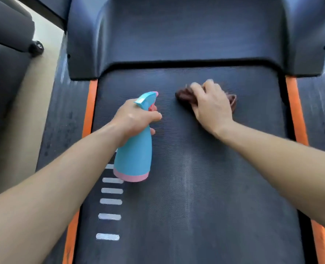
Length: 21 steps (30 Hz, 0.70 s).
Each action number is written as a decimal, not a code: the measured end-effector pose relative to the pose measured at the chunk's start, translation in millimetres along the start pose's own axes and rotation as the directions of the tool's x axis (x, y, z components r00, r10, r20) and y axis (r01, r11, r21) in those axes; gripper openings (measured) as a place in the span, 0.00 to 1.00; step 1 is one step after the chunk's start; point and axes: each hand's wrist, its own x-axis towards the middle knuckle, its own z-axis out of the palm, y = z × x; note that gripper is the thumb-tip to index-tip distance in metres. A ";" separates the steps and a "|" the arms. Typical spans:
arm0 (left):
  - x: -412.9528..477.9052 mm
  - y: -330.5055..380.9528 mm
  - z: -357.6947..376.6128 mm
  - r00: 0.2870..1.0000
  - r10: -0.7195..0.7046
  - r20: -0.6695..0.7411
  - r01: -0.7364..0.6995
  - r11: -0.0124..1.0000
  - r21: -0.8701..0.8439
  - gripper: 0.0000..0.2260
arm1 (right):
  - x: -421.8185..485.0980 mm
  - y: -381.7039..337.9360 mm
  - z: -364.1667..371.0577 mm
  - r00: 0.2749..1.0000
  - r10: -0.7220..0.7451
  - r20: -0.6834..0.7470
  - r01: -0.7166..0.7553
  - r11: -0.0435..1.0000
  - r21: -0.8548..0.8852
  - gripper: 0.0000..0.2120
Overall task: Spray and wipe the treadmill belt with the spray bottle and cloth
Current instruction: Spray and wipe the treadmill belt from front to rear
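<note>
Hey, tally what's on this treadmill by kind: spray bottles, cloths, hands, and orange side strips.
spray bottle: 1
cloth: 1
hands: 2, left hand and right hand
orange side strips: 2
Total: 6

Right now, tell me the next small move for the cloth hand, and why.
Probably draw the right hand and brown cloth back along the belt: the cloth sits near the motor cover, and a pale streak shows nearer you. The left hand holds the spray bottle aside.
</note>
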 end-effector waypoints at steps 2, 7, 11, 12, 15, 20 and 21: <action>-0.8 -1.3 -1.7 1.000 0.005 -0.004 -0.005 1.000 0.007 0.20 | -56.2 -21.3 0.2 0.975 -0.221 0.033 0.218 0.972 0.084 0.18; 1.2 -2.2 7.0 1.000 0.004 0.001 -0.004 0.999 0.038 0.17 | -73.8 -13.7 -1.0 0.875 -0.465 0.133 0.451 0.884 0.121 0.21; -0.7 -0.5 15.4 1.000 0.005 0.022 -0.006 1.000 0.014 0.17 | -3.3 17.0 -5.0 0.995 -0.072 0.070 0.073 0.997 0.002 0.19; -2.5 -0.1 16.3 0.999 0.012 0.033 -0.012 1.000 0.001 0.17 | 6.7 25.5 -7.9 0.997 0.014 0.080 -0.013 1.000 -0.010 0.19; -7.6 -1.2 14.8 0.997 0.039 0.062 -0.037 0.999 -0.037 0.21 | -6.4 25.7 -10.2 0.997 0.069 0.044 -0.068 0.998 -0.016 0.19; -20.6 -12.1 20.1 0.995 0.019 0.101 -0.021 1.000 0.016 0.19 | -87.8 2.6 -10.6 0.962 -0.254 0.105 0.249 0.967 0.060 0.20; -25.6 -14.3 22.8 0.995 0.010 0.102 -0.015 0.999 0.051 0.18 | -92.6 4.4 -12.7 0.950 -0.290 0.116 0.283 0.957 0.070 0.21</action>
